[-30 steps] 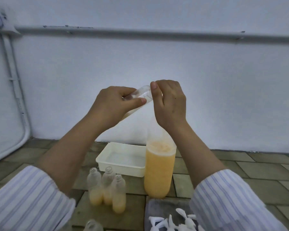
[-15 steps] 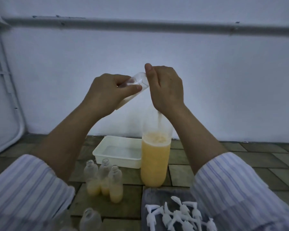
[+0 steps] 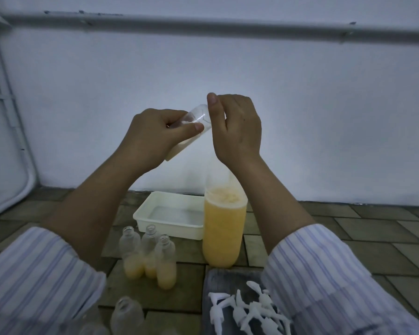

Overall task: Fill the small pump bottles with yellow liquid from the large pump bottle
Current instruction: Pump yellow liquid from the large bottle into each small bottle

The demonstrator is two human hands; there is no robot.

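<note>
The left hand [image 3: 153,139] is gripping a small clear bottle [image 3: 194,126], thumb lying across its side, tilting it with its neck toward the right hand [image 3: 237,131]; some pale yellow liquid is sitting at its lower end. The right hand's thumb and curled fingers are closing at the bottle's neck, possibly pinching something there, though it is hidden. Both are hanging raised above the large bottle of yellow liquid [image 3: 224,230]. Left of that large bottle, three part-filled small bottles [image 3: 149,255] are standing together.
</note>
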